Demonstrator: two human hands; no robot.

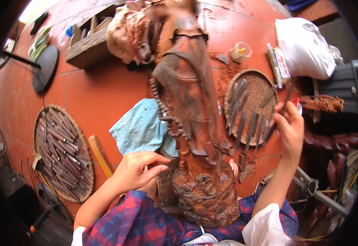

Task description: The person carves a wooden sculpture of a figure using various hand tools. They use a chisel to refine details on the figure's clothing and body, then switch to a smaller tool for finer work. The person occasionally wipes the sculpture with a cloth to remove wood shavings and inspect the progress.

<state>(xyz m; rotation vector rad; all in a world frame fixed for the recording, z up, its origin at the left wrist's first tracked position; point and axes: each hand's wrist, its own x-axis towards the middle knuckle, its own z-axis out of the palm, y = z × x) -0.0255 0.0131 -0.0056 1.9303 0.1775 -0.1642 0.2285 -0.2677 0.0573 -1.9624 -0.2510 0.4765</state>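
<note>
A reddish-brown carved wooden statue (pixel 187 98) of a robed figure, with a string of beads, lies lengthwise in front of me. Its knobbly carved base (pixel 207 197) rests at my lap. My left hand (pixel 140 170) hovers just left of the base, fingers half curled, thumb and forefinger apart, nothing visible between them. Over on the right, my right hand (pixel 289 125) is closed on a thin dark file (pixel 286 100), partly hidden by the fingers. Beside that hand is a round woven tray (pixel 250 74) holding several flat dark files (pixel 251 127).
Left on the tiled floor sits a round tray (pixel 89 180) heaped with wooden-handled chisels. A light-blue cloth (pixel 140 127) and a wooden mallet or stick (pixel 100 156) lie nearer. Farther off are a wooden box (pixel 84 53), a small jar (pixel 240 52) and a white sack (pixel 306 45).
</note>
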